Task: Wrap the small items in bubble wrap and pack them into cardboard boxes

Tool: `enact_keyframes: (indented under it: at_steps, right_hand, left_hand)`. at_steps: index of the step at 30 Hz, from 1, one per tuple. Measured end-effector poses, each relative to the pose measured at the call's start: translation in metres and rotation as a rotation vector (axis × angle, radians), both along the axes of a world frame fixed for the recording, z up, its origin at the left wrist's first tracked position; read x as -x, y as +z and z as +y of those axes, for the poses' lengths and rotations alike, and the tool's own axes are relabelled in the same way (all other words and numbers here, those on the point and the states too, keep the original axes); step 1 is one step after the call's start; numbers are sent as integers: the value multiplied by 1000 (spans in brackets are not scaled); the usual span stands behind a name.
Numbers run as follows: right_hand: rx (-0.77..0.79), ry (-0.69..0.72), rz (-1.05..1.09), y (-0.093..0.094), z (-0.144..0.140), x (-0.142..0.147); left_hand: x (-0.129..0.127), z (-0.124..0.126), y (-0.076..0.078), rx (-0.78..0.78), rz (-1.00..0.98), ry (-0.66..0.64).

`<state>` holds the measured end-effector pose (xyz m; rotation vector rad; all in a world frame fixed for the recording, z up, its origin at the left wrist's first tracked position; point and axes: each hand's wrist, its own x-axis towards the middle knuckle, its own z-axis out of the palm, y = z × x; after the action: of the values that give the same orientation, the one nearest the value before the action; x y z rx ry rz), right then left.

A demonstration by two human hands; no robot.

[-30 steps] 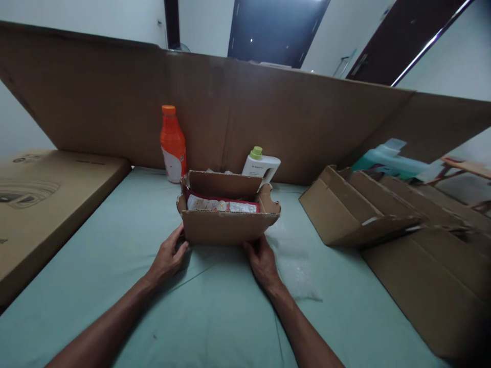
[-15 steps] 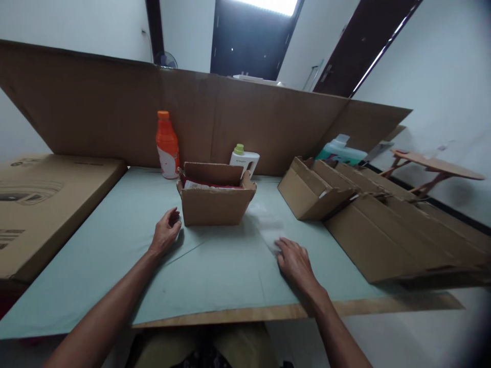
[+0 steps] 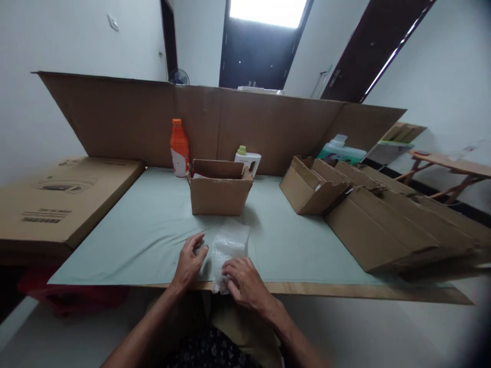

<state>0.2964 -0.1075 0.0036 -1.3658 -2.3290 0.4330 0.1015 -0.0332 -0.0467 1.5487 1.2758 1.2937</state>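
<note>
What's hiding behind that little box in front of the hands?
Behind the little box, part of a white bottle with a green cap shows, and a cardboard panel stands farther back. The box covers the bottle's lower left.

My left hand (image 3: 191, 259) loosely curved, thumb apart from the fingers, my right hand (image 3: 245, 282) near it, knuckles up, fingers curled inward, both forearms (image 3: 148, 319) slanting toward each other.
</note>
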Motion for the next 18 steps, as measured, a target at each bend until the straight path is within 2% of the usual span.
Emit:
enact_keyframes:
  at_steps: [3,7,11,18]
  right_hand:
    - [41,1,127,11,-3,-20]
    - [29,-256,316,18,22,-60]
    - [-27,-468,385,10,81,-79]
    - [-36,-504,372,-6,197,-69]
  left_hand:
    - [3,1,6,-19,13,-12]
    - [17,33,20,-1,10,57]
    - [21,85,28,35,-11,154]
    - [-5,150,29,3,-2,109]
